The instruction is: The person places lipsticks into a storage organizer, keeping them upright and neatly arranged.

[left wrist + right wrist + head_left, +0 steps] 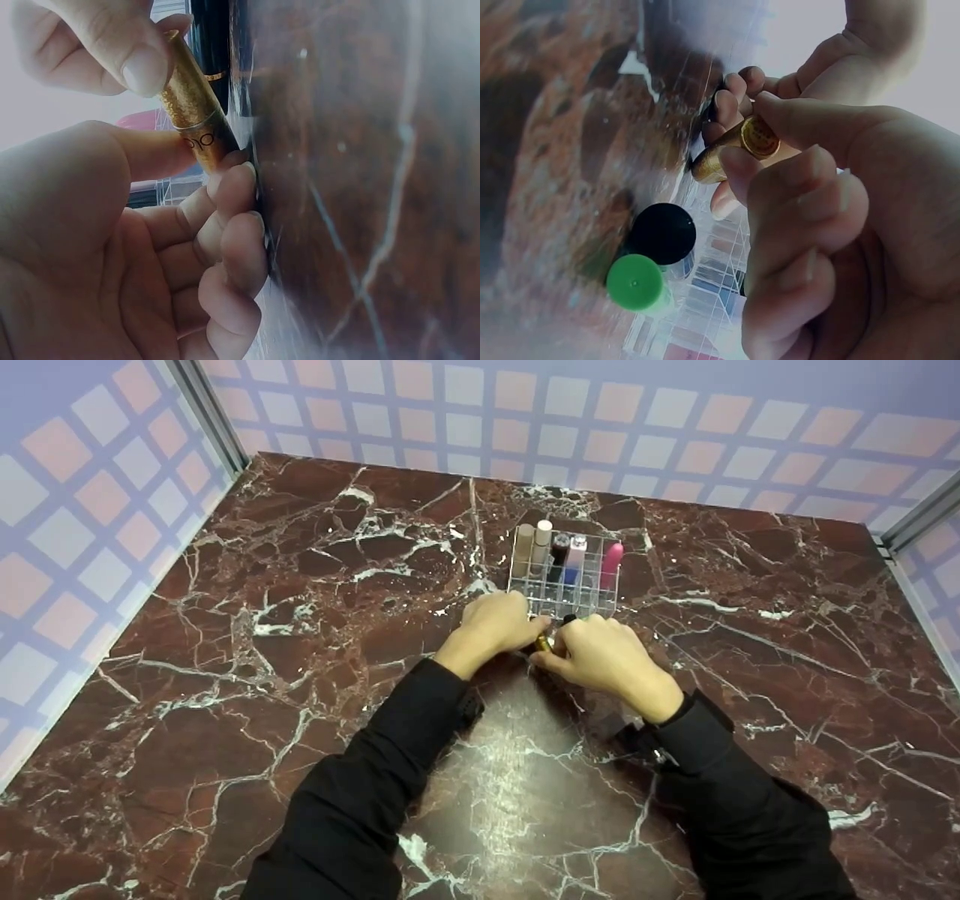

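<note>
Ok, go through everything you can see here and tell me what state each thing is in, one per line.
Gold tube: held in both hands, just in front of the organizer.
Left hand: pinching the gold tube.
Right hand: gripping the gold tube.
Clear organizer: upright on the marble table, back row filled.
Pink tube: standing upright in the organizer.

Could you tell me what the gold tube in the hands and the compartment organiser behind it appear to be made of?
Gold tube: probably metal or metallised plastic, with a glittery upper part and a smooth glossy band bearing lettering. Organiser: seemingly clear acrylic or similar plastic, since the marble-patterned table shows through its walls.
</note>
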The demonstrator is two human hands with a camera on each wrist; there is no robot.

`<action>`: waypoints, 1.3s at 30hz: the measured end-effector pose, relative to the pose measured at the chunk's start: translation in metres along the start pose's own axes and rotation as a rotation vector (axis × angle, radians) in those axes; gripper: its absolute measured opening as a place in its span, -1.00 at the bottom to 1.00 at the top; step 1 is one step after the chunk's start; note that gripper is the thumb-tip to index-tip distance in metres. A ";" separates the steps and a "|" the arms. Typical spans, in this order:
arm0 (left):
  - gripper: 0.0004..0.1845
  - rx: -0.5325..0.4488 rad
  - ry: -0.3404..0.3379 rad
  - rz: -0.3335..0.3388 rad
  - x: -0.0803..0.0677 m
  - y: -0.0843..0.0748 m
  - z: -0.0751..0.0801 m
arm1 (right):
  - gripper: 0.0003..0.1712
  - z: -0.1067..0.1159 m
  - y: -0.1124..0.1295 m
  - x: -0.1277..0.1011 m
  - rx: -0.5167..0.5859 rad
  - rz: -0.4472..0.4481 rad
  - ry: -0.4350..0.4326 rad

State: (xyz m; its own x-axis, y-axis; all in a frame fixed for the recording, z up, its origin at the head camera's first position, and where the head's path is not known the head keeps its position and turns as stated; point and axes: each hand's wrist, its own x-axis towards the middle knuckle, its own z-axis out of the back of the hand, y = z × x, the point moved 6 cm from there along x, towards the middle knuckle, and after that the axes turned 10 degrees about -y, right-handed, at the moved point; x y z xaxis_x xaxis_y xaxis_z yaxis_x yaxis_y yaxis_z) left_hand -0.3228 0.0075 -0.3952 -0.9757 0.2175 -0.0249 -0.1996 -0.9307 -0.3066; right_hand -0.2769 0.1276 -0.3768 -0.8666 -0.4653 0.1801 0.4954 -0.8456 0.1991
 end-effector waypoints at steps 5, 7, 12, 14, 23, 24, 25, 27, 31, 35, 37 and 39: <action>-0.51 -0.021 0.029 0.039 0.001 0.003 -0.001 | -0.40 0.000 0.001 -0.001 0.000 -0.011 0.004; -0.54 -0.022 0.035 0.050 0.001 0.004 -0.002 | -0.40 0.000 0.002 -0.001 0.003 -0.009 0.001; -0.54 -0.017 0.038 0.048 0.002 0.005 -0.002 | -0.40 0.001 0.003 -0.002 0.010 -0.003 -0.009; -0.52 -0.021 0.040 0.044 0.002 0.005 -0.003 | -0.40 0.002 0.004 -0.002 0.010 -0.006 -0.011; -0.53 -0.077 0.057 0.059 0.003 0.007 -0.003 | -0.38 0.004 0.000 -0.001 0.018 -0.023 -0.016; -0.54 -0.087 0.055 0.063 0.003 0.007 -0.002 | -0.38 0.004 0.000 -0.001 0.018 -0.026 -0.019; -0.54 -0.093 0.052 0.065 0.003 0.007 -0.002 | -0.38 0.005 -0.001 -0.001 0.019 -0.028 -0.020; -0.55 -0.103 0.047 0.067 0.003 0.007 0.000 | -0.38 0.007 -0.001 -0.001 0.022 -0.034 -0.020; -0.56 -0.115 0.051 0.071 0.003 0.006 0.001 | -0.39 0.009 -0.002 -0.001 0.033 -0.040 -0.019; -0.56 -0.135 0.054 0.076 0.004 0.007 0.002 | -0.39 0.008 -0.003 -0.001 0.044 -0.043 -0.023; -0.56 -0.155 0.051 0.078 0.005 0.007 0.002 | -0.38 0.008 -0.004 0.000 0.052 -0.049 -0.024; -0.57 -0.177 0.047 0.079 0.005 0.007 0.003 | -0.39 0.008 -0.005 0.000 0.060 -0.055 -0.025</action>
State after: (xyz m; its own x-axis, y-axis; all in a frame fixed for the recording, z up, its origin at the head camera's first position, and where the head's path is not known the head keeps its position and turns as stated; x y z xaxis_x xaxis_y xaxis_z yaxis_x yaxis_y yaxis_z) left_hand -0.3292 0.0011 -0.3947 -0.9816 0.1634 -0.0988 -0.0998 -0.8801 -0.4642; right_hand -0.2784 0.1338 -0.3704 -0.8913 -0.4111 0.1913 0.4503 -0.8523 0.2662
